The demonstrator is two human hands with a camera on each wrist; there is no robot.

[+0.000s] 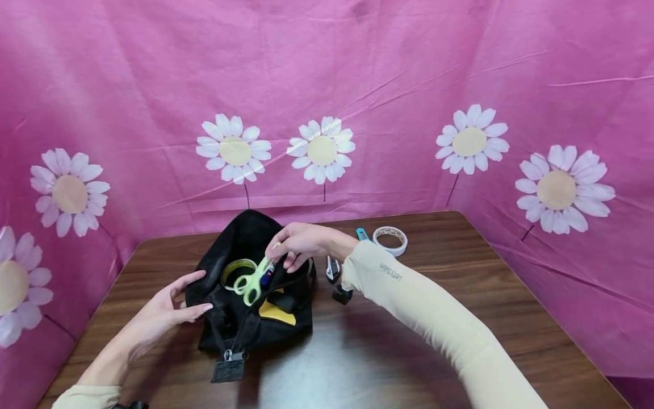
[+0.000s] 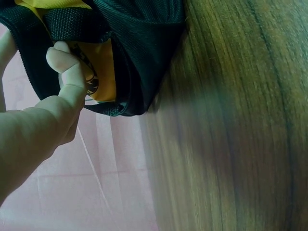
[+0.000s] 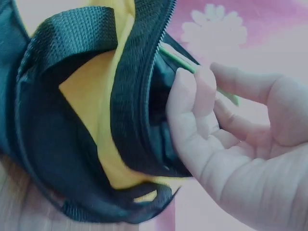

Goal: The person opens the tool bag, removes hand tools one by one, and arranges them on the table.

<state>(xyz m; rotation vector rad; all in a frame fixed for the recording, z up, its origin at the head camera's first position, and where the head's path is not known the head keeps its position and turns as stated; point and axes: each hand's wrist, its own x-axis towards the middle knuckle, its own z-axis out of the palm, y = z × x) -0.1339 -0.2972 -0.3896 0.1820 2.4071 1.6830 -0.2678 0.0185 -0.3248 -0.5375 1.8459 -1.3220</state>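
Observation:
A black bag point(image 1: 301, 321) with a yellow panel point(image 1: 277, 313) stands unzipped on the table. At its left side my left hand point(image 1: 160, 309) grips the rim between thumb and fingers. Over the opening, my right hand point(image 1: 301, 243) pinches light green scissors point(image 1: 252, 282) by the blade end, handle loops pointing down toward the bag. Inside lie a yellow-edged tape roll point(image 1: 223, 277) and a dark blue item point(image 1: 265, 279), partly hidden by the scissors. In the right wrist view, a green strip of the scissors point(image 3: 179, 58) shows between the fingers, beside the zipper edge.
Right of the bag, on the wooden table point(image 1: 409, 352), lie a white tape roll point(image 1: 403, 244), a teal-ended tool point(image 1: 361, 233), a grey-and-black tool resembling a cutter point(image 1: 333, 269) and a small black object point(image 1: 342, 293). A pink daisy-patterned cloth point(image 1: 388, 113) hangs behind.

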